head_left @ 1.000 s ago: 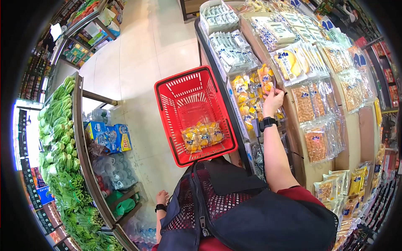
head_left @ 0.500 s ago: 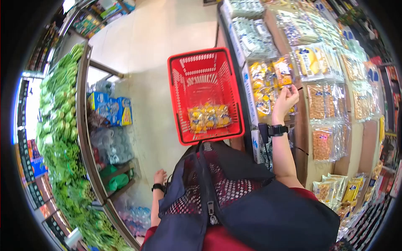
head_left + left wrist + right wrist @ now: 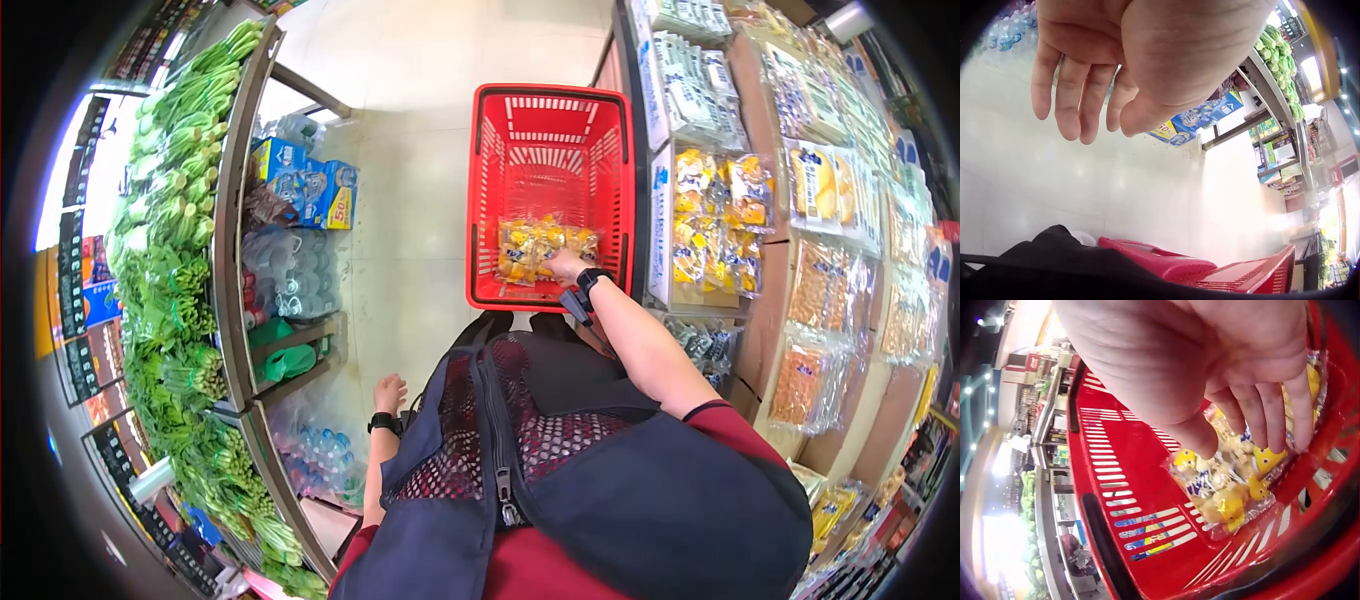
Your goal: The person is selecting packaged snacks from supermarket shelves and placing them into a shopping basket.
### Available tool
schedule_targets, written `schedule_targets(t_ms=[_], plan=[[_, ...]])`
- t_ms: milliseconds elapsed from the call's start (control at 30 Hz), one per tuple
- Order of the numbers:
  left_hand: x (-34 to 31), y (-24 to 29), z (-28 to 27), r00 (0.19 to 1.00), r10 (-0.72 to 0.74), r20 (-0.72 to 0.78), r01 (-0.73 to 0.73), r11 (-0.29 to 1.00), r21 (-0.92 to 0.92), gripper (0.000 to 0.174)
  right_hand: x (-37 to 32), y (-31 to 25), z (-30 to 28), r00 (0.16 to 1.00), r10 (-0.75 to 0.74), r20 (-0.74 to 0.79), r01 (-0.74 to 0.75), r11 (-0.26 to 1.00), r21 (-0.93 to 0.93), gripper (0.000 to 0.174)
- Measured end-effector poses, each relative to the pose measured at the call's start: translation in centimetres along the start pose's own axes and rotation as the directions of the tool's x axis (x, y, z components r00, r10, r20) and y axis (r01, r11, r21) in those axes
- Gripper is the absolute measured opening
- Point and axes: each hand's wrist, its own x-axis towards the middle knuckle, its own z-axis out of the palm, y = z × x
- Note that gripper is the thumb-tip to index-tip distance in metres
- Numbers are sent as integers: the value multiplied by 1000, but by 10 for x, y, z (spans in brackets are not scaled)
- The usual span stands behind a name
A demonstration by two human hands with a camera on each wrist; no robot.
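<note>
In the head view my right hand [image 3: 567, 266] reaches down into the red shopping basket [image 3: 480, 190], over clear packs of yellow-wrapped snacks [image 3: 520, 250] at its near end. The right wrist view shows its fingers [image 3: 1254, 419] loosely extended, with the thumb apart from them. Below them lies a snack pack [image 3: 1222, 487] with yellow cartoon figures, partly hidden by the hand. My left hand [image 3: 391, 393] hangs beside the dark mesh vest. Its fingers [image 3: 1069, 94] are relaxed and hold nothing in the left wrist view.
To the right, a display bears similar yellow snack packs [image 3: 700, 215], white packets [image 3: 695, 90] and bagged flat biscuits [image 3: 795, 380]. Leafy greens [image 3: 180, 260] fill the left stand, above blue boxes [image 3: 300, 185] and bottled drinks [image 3: 305, 280]. Pale floor [image 3: 410, 200] runs between.
My right hand has left the snack packs on the right-hand display and moved left into the basket. The view has shifted, so the basket appears farther right. The left hand still hangs.
</note>
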Motion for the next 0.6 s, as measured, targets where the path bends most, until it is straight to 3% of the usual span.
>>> schedule_targets(t_ms=[67,133,200,233,333,400,433,467,533,567,600], plan=[[-7,-23,-7,998,41,-46,-44,996,-74,33,12,3,11,998,-48,-27,49,999,11,37],[-21,-38,-20,997,17,-81,-24,997,-75,32,31,3,24,999,8,31,-7,998,-60,47],[-38,-54,-31,992,114,-45,-89,920,381,30,48,6,35,999,33,32,-31,996,-81,55],[-43,-67,-23,983,-113,-143,131,983,127,30,60,9,37,1000,3,20,0,989,-147,56],[-53,-91,-30,988,-98,-122,90,994,-69,30,79,10,48,998,-60,-31,49,959,-280,56],[-44,-112,-42,992,-94,-83,82,988,-131,30,92,12,54,984,-27,-175,-33,943,-330,47],[-41,-116,-39,996,-83,-36,74,976,-203,29,98,14,58,930,-200,-307,29,876,-481,36],[-39,-119,-40,996,-85,-37,76,976,-203,29,103,18,60,931,-199,-306,29,876,-482,36],[-46,-101,-31,986,-109,-128,89,984,-152,30,73,1,50,881,-307,-361,218,939,-265,29],[-46,-91,-28,987,-107,-123,88,985,-150,30,62,-10,46,917,-228,-326,192,972,-139,24],[-48,-80,-25,980,-147,-135,146,989,-19,31,50,-19,42,916,-226,-331,189,972,-139,24]])
